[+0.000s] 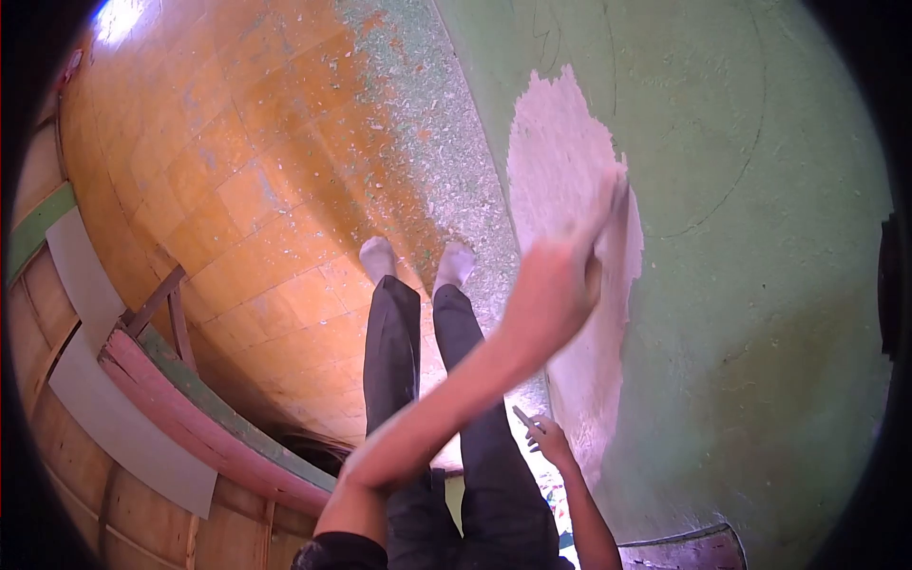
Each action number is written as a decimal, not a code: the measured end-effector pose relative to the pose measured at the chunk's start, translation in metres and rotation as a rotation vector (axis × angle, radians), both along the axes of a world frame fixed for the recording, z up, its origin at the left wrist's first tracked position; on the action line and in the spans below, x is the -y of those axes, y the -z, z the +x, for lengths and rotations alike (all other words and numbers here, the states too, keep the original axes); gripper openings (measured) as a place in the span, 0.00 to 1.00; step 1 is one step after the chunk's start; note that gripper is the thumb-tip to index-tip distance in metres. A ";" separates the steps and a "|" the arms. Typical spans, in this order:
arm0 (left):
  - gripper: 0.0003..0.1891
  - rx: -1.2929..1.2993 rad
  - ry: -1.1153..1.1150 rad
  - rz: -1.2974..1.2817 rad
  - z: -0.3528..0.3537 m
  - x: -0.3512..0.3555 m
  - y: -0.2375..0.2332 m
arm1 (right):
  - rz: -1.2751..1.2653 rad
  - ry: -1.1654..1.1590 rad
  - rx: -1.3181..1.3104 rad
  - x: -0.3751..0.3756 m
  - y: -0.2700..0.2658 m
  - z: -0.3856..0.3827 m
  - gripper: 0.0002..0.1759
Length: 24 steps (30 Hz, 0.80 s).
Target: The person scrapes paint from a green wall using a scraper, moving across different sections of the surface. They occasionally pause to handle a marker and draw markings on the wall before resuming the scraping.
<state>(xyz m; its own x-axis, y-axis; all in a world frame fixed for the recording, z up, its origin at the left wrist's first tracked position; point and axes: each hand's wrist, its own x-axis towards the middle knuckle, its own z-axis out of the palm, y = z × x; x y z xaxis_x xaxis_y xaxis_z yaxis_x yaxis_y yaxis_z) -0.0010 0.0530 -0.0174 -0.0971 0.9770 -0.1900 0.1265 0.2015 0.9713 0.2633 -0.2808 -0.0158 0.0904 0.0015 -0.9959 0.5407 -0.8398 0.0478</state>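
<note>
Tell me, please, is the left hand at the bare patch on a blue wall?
Not quite: the head view shows the wall is green, not blue; the left hand is indeed at the bare patch on it.

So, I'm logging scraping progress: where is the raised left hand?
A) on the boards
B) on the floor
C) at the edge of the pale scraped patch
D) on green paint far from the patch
C: the left hand meets the wall at the right edge of the pale scraped patch; the right hand holds a thin object.

Green wall — pale scraped patch; orange tiled floor; black trousers.
</note>
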 end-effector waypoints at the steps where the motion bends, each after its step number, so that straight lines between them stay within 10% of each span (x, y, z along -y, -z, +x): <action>1: 0.45 -0.021 0.005 -0.020 -0.012 -0.016 0.002 | 0.004 -0.007 0.002 -0.003 -0.002 -0.001 0.14; 24: 0.46 0.114 0.047 0.064 -0.011 -0.008 0.001 | -0.022 0.028 0.040 -0.007 -0.001 -0.002 0.15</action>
